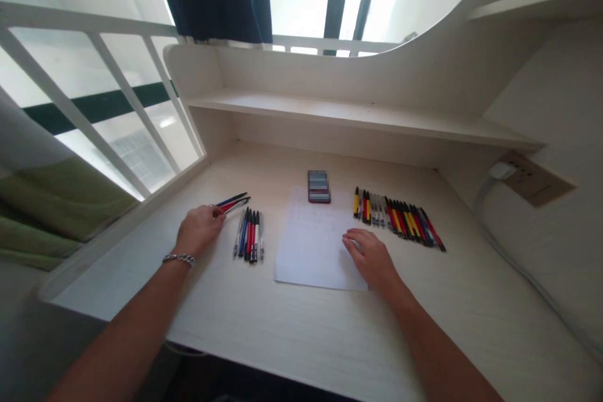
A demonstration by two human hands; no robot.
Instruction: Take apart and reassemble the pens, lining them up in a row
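My left hand (200, 228), with a chain bracelet at the wrist, is closed on a few pens (232, 203) at the left of the desk. Their dark tips point to the right, and blue, red and clear barrels show. Just right of it lies a row of several pens (249, 235) side by side. My right hand (370, 255) rests over the right part of a white paper sheet (301, 251), its fingers curled together. Whether anything is inside those fingers I cannot make out. Beyond it a longer row of many-coloured pens (400, 220) lies on the desk.
A phone (319, 186) lies at the paper's top edge. Behind the desk (282, 326) runs a shelf (358, 114). White rails (117, 88) border the left side. On the right wall a charger (502, 169) sits in a socket plate (539, 182), its cable hanging along the desk's right side.
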